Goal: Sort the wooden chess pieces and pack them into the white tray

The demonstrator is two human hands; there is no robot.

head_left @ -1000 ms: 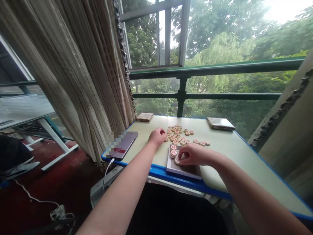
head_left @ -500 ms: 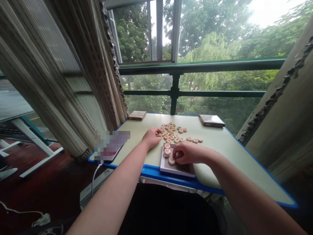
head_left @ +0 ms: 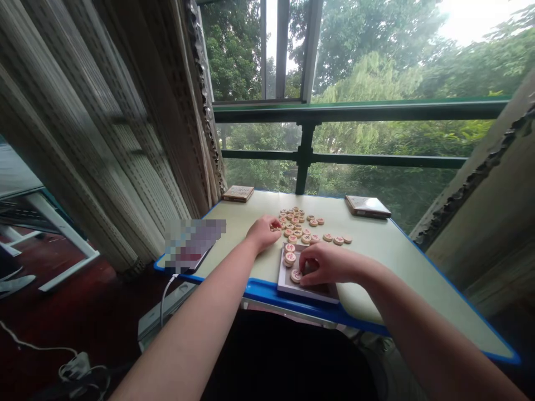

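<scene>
Nearest: dark clothing (head_left: 288, 356) in the lap, then the blue-edged bench (head_left: 376, 242). On its near edge I see a shallow tray (head_left: 308, 292). Three spots in it show red-marked pieces: a single disc (head_left: 290, 248) at the back, a small stack (head_left: 290, 258) next to it, and a front disc (head_left: 296, 275).

Right hand (head_left: 320, 264): over the tray, fingers curled, thumb and fingertips against the front disc's right side. I can't tell whether it is pinched or only touched. Part of the tray is hidden under this hand.

Left hand (head_left: 264, 233): just left of the tray's far corner, fingers bent over a couple of pieces at the edge of the loose discs (head_left: 298, 233). Whether it grips any, I can't tell.

State of things, my reading: early. A few pieces are in the tray; far more lie loose beyond it, some trailing off to the right.

Against half a second ago: the right fingertips now overlap the front disc, which then showed clear. The left fingers are more bent. The visible tray contents look the same. My view has swung slightly.

Farther: two flat boxes (head_left: 368, 206) at the back corners, then a green railing (head_left: 359, 113), trees outside.
</scene>
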